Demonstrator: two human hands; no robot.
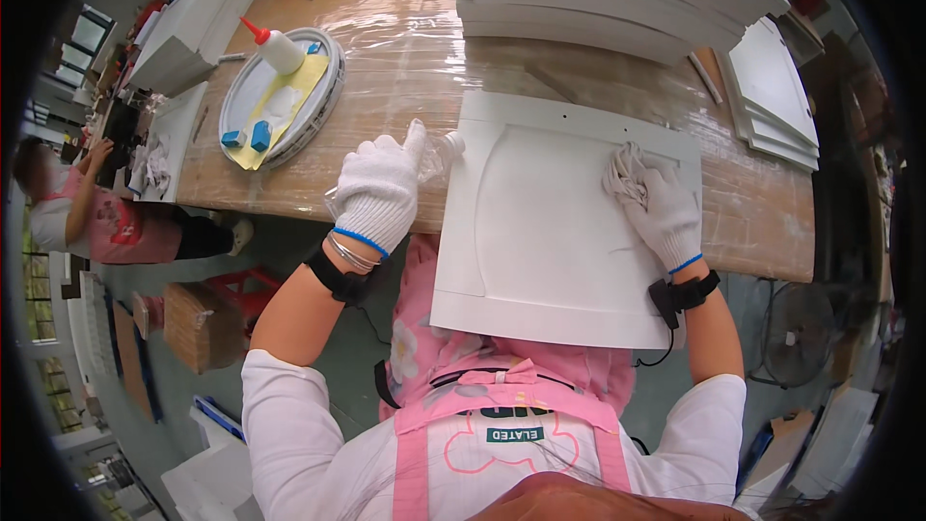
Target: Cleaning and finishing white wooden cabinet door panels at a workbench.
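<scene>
A white panel (pixel 550 232) with a curved raised outline and small dark holes along its far edge lies before me, its near part jutting past the table's edge over my lap. My right hand (pixel 669 212), in a white knit glove, is closed on a crumpled greyish rag (pixel 627 174) resting on the panel's right side. Left of the panel, my gloved left hand (pixel 376 183) is wrapped round a clear plastic bottle (pixel 434 156). The bottle's pale cap end points toward the panel, and the glove hides its middle.
A round white lid (pixel 234 101) holds a red-tipped squeeze bottle (pixel 282 52), a yellow cloth (pixel 301 96) and blue blocks (pixel 260 135). White panels (pixel 608 0) are stacked at the back, with more (pixel 772 87) at right. A co-worker (pixel 106 207) stands at far left.
</scene>
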